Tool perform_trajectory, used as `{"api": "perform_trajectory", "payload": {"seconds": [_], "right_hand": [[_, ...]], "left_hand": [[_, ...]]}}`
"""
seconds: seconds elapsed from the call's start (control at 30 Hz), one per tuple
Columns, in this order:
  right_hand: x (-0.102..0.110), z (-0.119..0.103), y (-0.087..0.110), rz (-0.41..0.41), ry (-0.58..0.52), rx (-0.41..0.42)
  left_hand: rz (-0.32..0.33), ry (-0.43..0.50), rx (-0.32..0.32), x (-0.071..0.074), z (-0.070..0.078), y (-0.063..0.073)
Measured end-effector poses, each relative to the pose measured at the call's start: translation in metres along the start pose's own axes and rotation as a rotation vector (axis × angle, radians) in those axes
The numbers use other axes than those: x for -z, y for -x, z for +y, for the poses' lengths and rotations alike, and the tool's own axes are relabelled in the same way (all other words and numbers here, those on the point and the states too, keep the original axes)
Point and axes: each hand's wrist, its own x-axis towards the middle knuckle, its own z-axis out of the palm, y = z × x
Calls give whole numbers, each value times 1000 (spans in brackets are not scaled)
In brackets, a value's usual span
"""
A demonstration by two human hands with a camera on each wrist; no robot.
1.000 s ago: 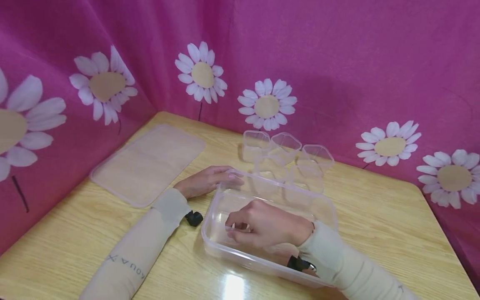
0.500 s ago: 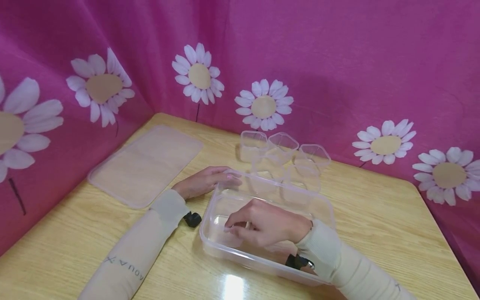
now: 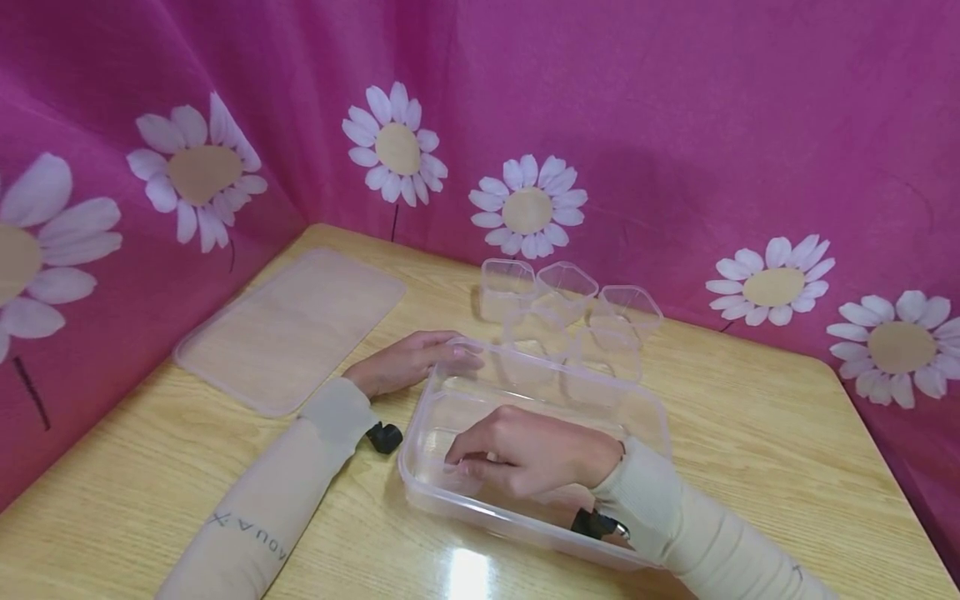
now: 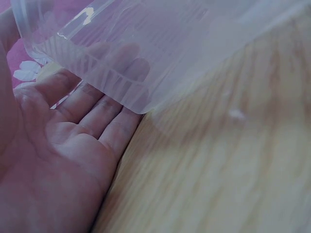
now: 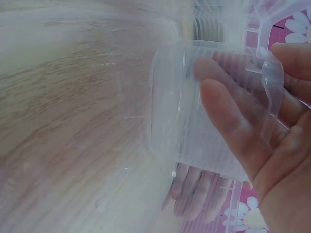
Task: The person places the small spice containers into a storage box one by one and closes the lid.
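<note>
A large clear plastic box (image 3: 487, 517) lies lengthwise on the table. My right hand (image 3: 532, 450) reaches down inside it and pinches a small clear plastic cup (image 5: 170, 102) by its wall, with the thumb on one side. The cup sits towards the left end of the box; in the head view the hand largely hides it. My left hand (image 3: 408, 362) rests against the box's far left corner. In the left wrist view its extended fingers (image 4: 87, 104) lie along the outside of the wall, with the fingertips showing through the plastic.
Several more small clear cups (image 3: 566, 287) stand grouped behind the box. A flat translucent lid (image 3: 300, 329) lies at the back left of the wooden table (image 3: 772, 450). A pink curtain with daisies (image 3: 637, 125) closes off the back and left sides.
My right hand has lowered slightly inside the box, its fingertips closer to the box floor. The left hand keeps its place at the corner. The whole view has shifted a little.
</note>
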Motion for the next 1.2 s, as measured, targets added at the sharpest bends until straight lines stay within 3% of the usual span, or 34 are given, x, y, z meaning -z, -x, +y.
{"api": "perform_trajectory", "payload": {"seconds": [0.4, 0.7, 1.2], "right_hand": [[0, -1, -1, -56, -57, -8], [0, -1, 0, -48, -48, -7], [0, -1, 0, -83, -72, -67]], "left_hand": [[4, 0, -2, 0, -1, 0], [12, -41, 1, 0, 0, 0], [18, -47, 10, 1, 0, 0]]}}
